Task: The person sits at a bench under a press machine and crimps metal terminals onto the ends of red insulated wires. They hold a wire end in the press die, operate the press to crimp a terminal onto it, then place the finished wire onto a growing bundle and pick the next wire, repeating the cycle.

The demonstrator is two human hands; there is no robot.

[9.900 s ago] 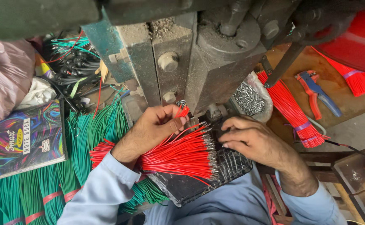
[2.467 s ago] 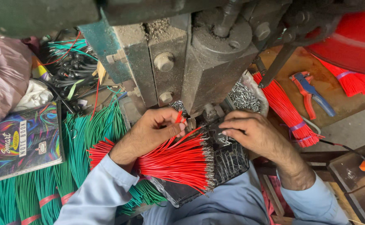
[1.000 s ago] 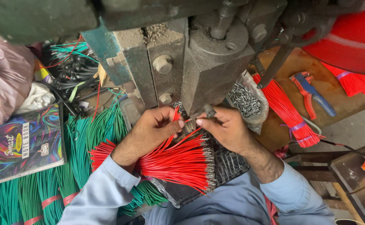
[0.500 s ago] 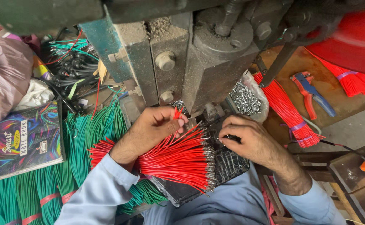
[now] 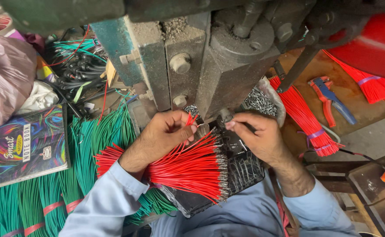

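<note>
Left hand pinches a few red wires upright, right at the press die. Right hand pinches a small terminal just beside them, fingertips nearly meeting. The red wire bundle fans across the lap, ends pointing right.

The press block overhangs the hands; red wires crowd below.

This is a small wire-processing workshop. A heavy, grimy metal press with bolts and a big red flywheel looms over the work spot. Bundles of cut red wires and green wires, tied with bands, lie heaped around it. A bag of small metal terminals sits beside the press, and a red-and-blue wire stripper rests on the worn wooden counter.
</note>
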